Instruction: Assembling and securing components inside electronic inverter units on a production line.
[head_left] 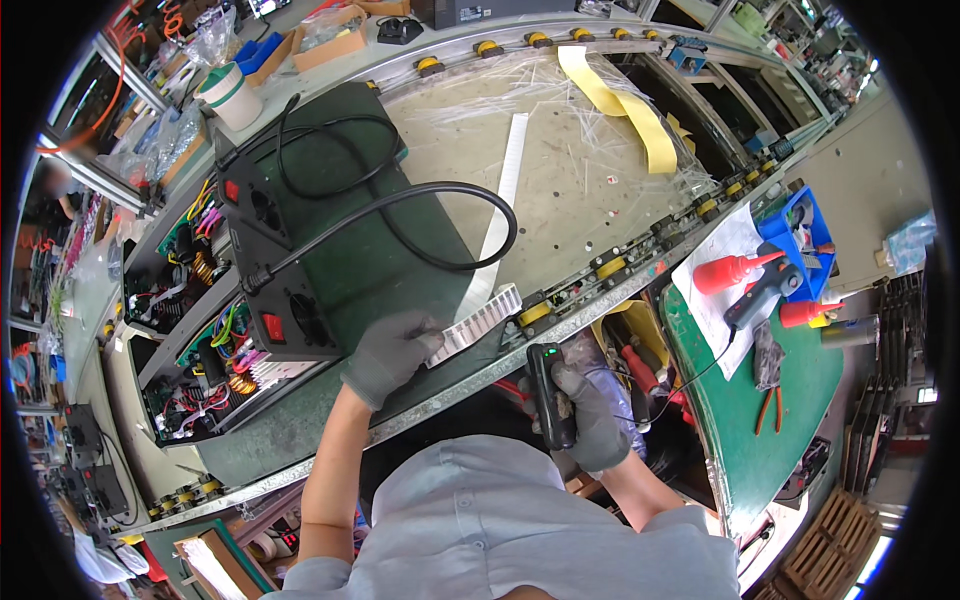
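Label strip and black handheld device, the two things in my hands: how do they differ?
The label strip is whitish with dark printed marks, while the black handheld device is dark with a small green light. The label strip is thin and ribbon-like; the black handheld device is a thick, solid block. The left hand holds the label strip, the right hand the black handheld device. Both are longer than wide.
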